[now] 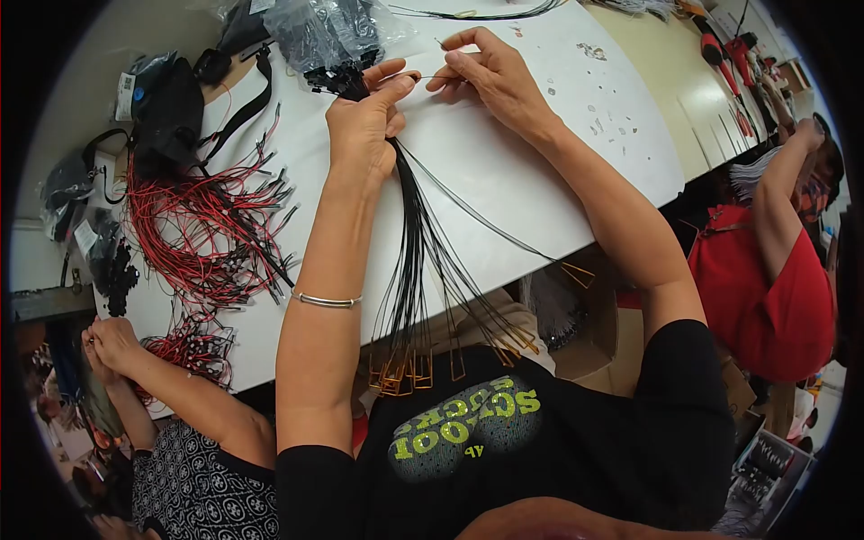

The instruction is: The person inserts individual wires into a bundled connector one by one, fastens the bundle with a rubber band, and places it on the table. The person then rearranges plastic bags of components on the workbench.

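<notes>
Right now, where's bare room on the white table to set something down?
Best: white table between the black wire bundle and right forearm, though a few strands slant across. Narrower: strip between left forearm and red-and-black wires. Crowded: left side, with wires and plastic bags.

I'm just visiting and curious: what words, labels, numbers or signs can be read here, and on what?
"OO": within the green lettering on the black T-shirt; the rest is upside down and too unclear to quote.
White labels on plastic bags at left: too small to read.
</notes>
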Motion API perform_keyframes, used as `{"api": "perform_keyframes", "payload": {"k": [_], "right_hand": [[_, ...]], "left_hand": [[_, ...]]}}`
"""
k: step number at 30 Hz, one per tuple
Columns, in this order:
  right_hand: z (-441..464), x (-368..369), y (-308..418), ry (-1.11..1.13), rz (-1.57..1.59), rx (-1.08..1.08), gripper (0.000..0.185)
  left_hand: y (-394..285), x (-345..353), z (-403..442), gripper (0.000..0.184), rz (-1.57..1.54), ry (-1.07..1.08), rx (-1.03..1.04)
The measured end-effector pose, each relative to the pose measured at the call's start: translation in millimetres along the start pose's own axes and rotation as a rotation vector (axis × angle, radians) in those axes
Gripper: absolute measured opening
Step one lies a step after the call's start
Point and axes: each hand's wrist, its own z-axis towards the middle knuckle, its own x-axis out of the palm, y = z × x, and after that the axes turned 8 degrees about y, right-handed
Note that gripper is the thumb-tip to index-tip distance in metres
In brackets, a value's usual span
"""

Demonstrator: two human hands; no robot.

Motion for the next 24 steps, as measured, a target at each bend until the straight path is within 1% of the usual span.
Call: {"api": "perform_keyframes", "payload": {"k": [2, 6, 12, 17, 21, 24], "right_hand": [[-0.8, 0.8, 2.4, -0.007, 0.047, 0.000, 0.015], [-5.0, 0.9, 12.1, 0.032, -0.353, 0.011, 0.014], [-7.2, 1.8, 18.9, 0.035, -0.331, 0.063, 0.010], [-6.8, 2.3, 17.6, 0.042, -0.344, 0.026, 0.011], [-6.1, -0.4, 7.9, 0.060, -0.417, -0.040, 0.008], [-6.8, 0.1, 9.4, 0.060, -0.404, -0.011, 0.008]], "left_hand": [[-0.1, -2.0, 0.9, 0.019, -0.018, 0.002, 0.002], [-0.4, -0.1, 0.3, 0.019, -0.026, -0.019, 0.002], [0.1, 0.2, 0.0, 0.019, -0.019, -0.009, 0.015], [-0.5, -0.2, -0.4, 0.020, -0.019, -0.009, 0.002], [-0.1, 1.6, -1.7, 0.021, 0.006, -0.010, 0.018], [1.8, 4.5, -3.5, 0.021, 0.052, -0.018, 0.042]]}}
